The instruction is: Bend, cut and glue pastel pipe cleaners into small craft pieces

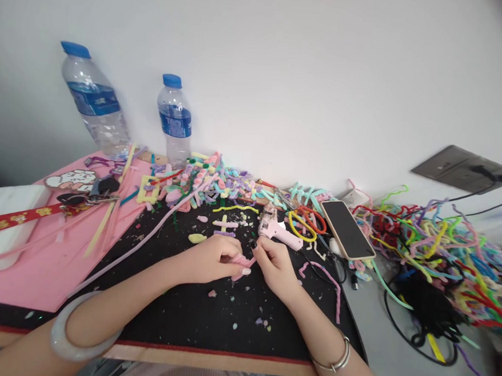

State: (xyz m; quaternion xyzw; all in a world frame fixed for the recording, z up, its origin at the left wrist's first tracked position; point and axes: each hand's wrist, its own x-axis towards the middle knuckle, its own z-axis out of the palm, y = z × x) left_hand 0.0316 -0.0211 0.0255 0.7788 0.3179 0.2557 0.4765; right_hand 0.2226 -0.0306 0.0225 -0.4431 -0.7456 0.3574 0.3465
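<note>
My left hand (211, 260) is closed around a pink pipe cleaner (241, 260) above the black mat (174, 308). Close beside it, my right hand (273, 267) pinches the other end of the same pink strand between thumb and fingers. Just beyond my right hand lies a pink hot glue gun (279, 229). A small cross of yellow and purple pipe cleaner (225, 225) and a yellow leaf-shaped piece (197, 238) rest on the mat past my left hand. To the right of my right hand is a bent pink-purple pipe cleaner (334, 282).
Two water bottles (175, 122) stand by the wall. A heap of coloured pipe cleaner pieces (217, 180) lies at the back. On the right are a phone (348, 229), a tangle of pipe cleaners (436, 241) and a black bundle (432, 306). Pink sheets (74, 256) cover the left.
</note>
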